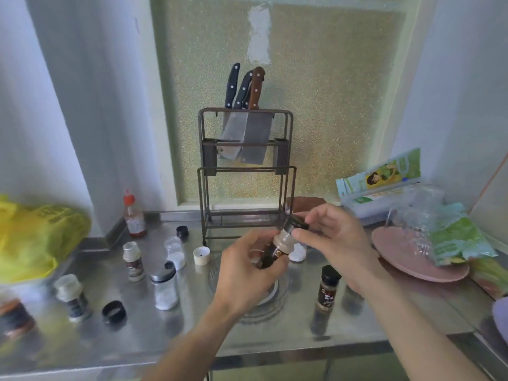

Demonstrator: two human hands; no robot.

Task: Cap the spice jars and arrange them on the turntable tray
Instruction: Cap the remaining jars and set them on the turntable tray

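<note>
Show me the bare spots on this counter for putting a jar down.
Bare steel along the front edge of the counter, between the black ring cap and the black-capped jar. The clear turntable tray under the hands looks mostly bare. Crowded: the left cluster of jars around the white cap, and the pink plate at right.

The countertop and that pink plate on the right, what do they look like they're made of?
Countertop: likely stainless steel, brushed and shiny, since it mirrors the jars standing on it. Pink plate: matte, opaque, no glare; plastic or ceramic, can't tell which.
</note>
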